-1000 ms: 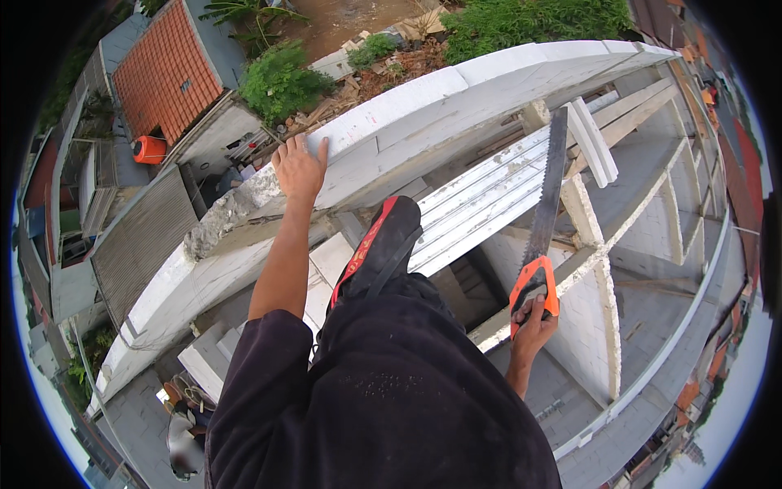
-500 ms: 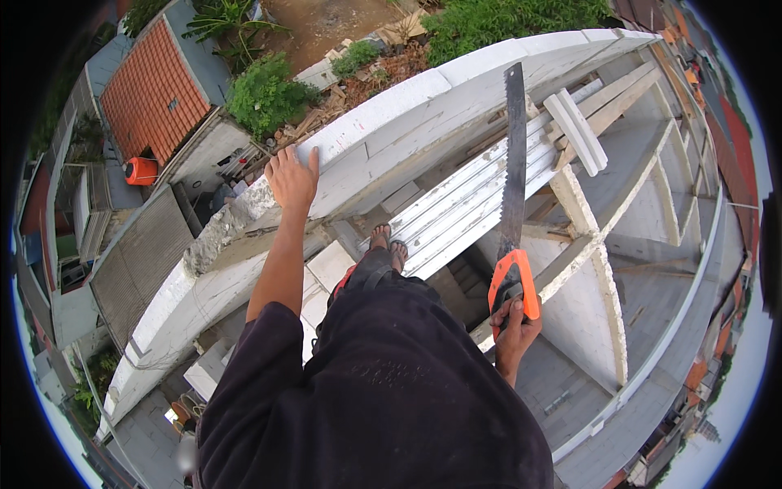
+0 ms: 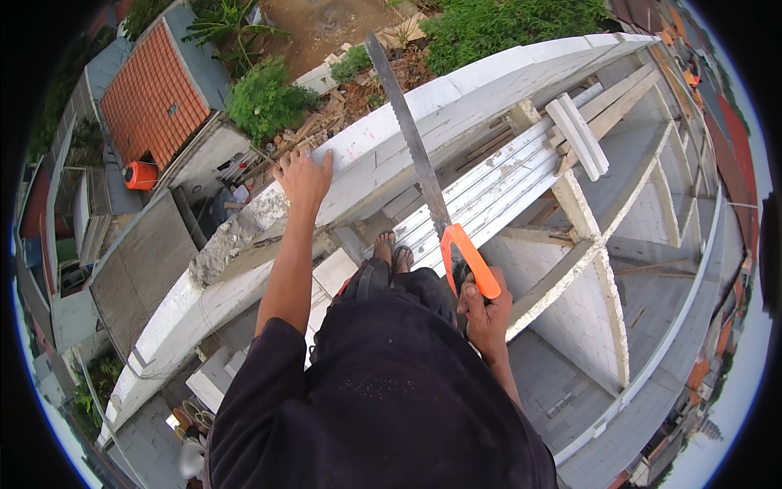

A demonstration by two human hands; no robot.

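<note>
My right hand is wrapped round the orange and black handle of a hand saw. Its long grey toothed blade points up and away to the left, its tip over the far side of the white block wall. On top of that wall rests my left hand, palm down with fingers spread, holding nothing. Just beside it the wall top turns rough and broken, a grey mortar patch. The saw blade passes above the wall; I cannot tell that it touches.
My sandalled feet stand by ribbed white panels laid across an opening. Timber beams and two short white strips lie farther right. Lower block partitions divide the deep rooms on the right. Beyond the wall the ground drops to bushes and roofs.
The saw has swung left, its blade tilting from nearly upright to leaning across the wall. My right hand has moved left and slightly up. My left hand has shifted a little right along the wall.
</note>
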